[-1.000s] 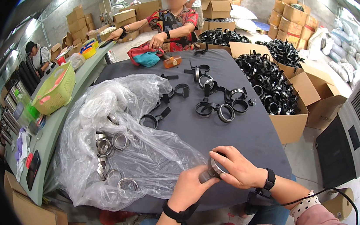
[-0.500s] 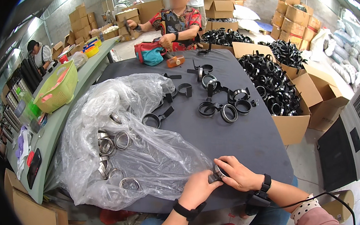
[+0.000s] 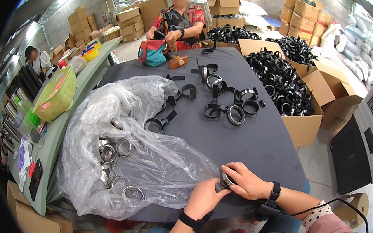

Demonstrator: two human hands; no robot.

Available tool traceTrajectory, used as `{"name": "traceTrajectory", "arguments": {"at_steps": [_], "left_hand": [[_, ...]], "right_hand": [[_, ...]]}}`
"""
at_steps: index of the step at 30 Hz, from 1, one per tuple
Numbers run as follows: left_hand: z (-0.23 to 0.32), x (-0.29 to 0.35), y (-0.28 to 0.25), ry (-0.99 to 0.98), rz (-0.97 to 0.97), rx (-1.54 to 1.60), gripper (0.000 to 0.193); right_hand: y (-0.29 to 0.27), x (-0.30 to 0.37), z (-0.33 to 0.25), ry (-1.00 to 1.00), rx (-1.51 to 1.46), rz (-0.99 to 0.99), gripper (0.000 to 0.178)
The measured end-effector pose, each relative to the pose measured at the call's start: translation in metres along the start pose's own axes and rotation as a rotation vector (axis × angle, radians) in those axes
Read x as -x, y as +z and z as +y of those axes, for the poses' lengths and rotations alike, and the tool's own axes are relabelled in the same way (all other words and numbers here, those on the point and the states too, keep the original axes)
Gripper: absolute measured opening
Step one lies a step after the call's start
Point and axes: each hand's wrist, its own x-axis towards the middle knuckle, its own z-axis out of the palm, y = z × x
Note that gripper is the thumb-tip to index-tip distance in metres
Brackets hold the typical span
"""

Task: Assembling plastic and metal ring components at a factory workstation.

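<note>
Near the table's front edge, my left hand [image 3: 204,196] grips the black tab of a metal-lined black ring [image 3: 226,179]. My right hand [image 3: 251,182] is closed round the ring's other side, thumb and fingers pressed on it. The fingers partly hide the ring. Beside my left hand spreads a clear plastic bag [image 3: 154,154], with several loose shiny metal rings [image 3: 107,154] in it. Farther up the dark table [image 3: 187,125] lie several black tabbed rings [image 3: 228,117], some with metal bands showing.
Along the right stands an open carton [image 3: 303,127] heaped with black rings. A grey slatted machine [image 3: 354,158] is at far right. On the left, a green bench [image 3: 56,150] bears a yellow-green basket [image 3: 59,95]. Across the table, a person handles a red-and-teal pouch [image 3: 153,56].
The person across the table has brought a raised hand down to the pouch, holding a dark object. My hands keep nearly the same hold on the ring. The view has shifted slightly.
</note>
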Motion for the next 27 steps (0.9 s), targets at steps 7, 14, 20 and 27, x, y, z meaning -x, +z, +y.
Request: {"name": "traceTrajectory", "arguments": {"at_steps": [7,14,20,27], "left_hand": [[0.0,0.001,-0.002,0.044,0.015,-0.01,0.032],[0.0,-0.006,-0.009,0.102,-0.047,-0.051,0.035],[-0.001,-0.006,-0.006,0.078,-0.023,-0.05,0.04],[-0.01,0.021,-0.029,0.221,0.588,-0.194,0.065]], "right_hand": [[0.001,-0.003,-0.001,-0.02,0.043,-0.025,0.057],[0.006,-0.005,-0.006,0.025,0.024,-0.029,0.058],[0.01,-0.004,-0.002,0.061,0.016,0.02,0.06],[-0.019,-0.013,0.038,0.137,0.157,0.207,0.061]]}}
